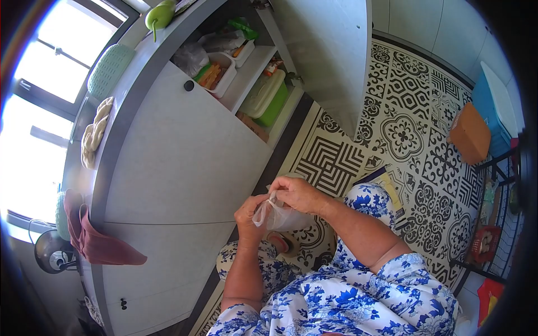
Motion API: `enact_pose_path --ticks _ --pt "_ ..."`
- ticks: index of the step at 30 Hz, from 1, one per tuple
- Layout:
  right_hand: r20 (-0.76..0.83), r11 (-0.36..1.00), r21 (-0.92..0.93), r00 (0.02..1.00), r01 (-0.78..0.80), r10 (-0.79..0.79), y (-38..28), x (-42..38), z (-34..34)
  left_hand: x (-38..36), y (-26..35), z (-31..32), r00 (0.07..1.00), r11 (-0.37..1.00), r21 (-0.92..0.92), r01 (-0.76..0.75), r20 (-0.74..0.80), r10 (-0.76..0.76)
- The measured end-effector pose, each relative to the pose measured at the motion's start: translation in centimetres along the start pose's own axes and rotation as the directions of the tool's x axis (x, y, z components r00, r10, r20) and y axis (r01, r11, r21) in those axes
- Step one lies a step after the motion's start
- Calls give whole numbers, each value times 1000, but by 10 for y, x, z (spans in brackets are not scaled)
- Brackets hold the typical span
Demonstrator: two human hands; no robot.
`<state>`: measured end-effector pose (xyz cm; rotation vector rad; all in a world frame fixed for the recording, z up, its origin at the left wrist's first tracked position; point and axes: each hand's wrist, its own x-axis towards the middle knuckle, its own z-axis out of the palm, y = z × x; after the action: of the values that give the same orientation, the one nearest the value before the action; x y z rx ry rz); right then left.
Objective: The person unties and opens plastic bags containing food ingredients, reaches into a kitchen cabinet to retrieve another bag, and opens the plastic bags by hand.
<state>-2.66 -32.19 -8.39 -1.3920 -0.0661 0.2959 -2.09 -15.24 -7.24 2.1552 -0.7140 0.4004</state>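
Note:
Both hands meet in front of my lap at the neck of a translucent white plastic bag (287, 219). My left hand (250, 214) is closed on the gathered top of the bag, with a loose end hanging over its fingers. Pinched at the same spot, my right hand (295, 193) grips the twisted plastic from the other side. The bag's body hangs below the fingers, above the tiled floor. What is inside it cannot be made out.
An open cabinet door (325, 50) stands to the upper right of the cabinet. On its shelves are a white bin (222, 75) and a green box with a pale lid (266, 95). A dark red cloth (92, 238) hangs over the counter edge. A wire rack (504, 229) stands at right.

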Motion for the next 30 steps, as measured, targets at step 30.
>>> enact_pose_path --ticks 30 --pt "-305 788 -533 799 308 -518 -16 11 -25 5 -4 -25 792 905 -360 226 -474 -386"
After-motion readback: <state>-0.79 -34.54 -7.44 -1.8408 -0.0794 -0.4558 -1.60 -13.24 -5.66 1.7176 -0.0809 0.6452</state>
